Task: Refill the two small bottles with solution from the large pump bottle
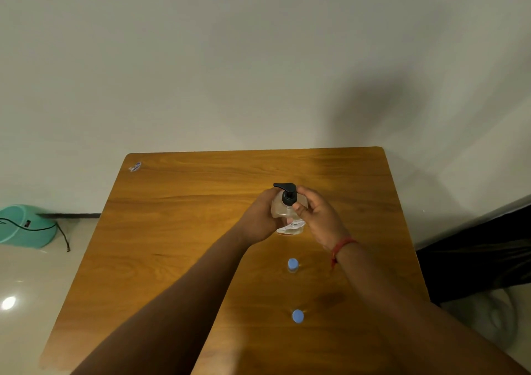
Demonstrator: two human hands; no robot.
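I'm seeing one pump bottle (288, 210) mid-table (178, 231), two blue-capped small bottles (292, 264) (297, 316) nearer me. My left hand (258, 219) is wrapping the body; my right hand (317, 216) is pinching its black collar.

- I saw a plain pale wall (230, 58) behind the wooden worktop (186, 216).
- Glossy light floor (28, 282) reflected a lamp.
- A teal tub (26, 228) sat by the wall.

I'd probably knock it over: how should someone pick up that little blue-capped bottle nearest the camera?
Probably by its sides just under the blue cap, coming straight down from above. The near small bottle stands upright and alone on the table, clear of the far small bottle, so fingers fit either side.
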